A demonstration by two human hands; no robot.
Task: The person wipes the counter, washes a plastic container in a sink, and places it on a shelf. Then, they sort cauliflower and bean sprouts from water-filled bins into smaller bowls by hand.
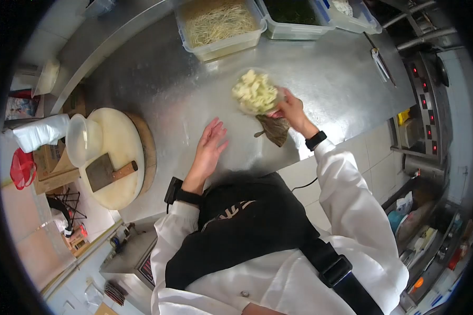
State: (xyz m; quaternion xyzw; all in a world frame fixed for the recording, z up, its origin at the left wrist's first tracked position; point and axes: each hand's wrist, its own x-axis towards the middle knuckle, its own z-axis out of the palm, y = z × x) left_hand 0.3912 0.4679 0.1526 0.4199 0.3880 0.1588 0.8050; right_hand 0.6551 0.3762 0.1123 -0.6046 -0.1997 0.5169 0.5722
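A clear bowl (pixel 256 91) heaped with pale yellow-green chopped pieces is over the steel table. My right hand (pixel 290 110) grips its right rim. Just below the bowl, a crumpled brown cloth (pixel 274 131) lies on the table. To the left, my left hand (pixel 211 143) hovers over the steel surface with its fingers spread and nothing in them.
At the left, a cleaver (pixel 102 172) and an empty clear tub (pixel 83 140) rest on a round chopping board (pixel 118 157). A tub of pale strands (pixel 223 52) and a tub of dark green contents (pixel 299 32) line the far edge.
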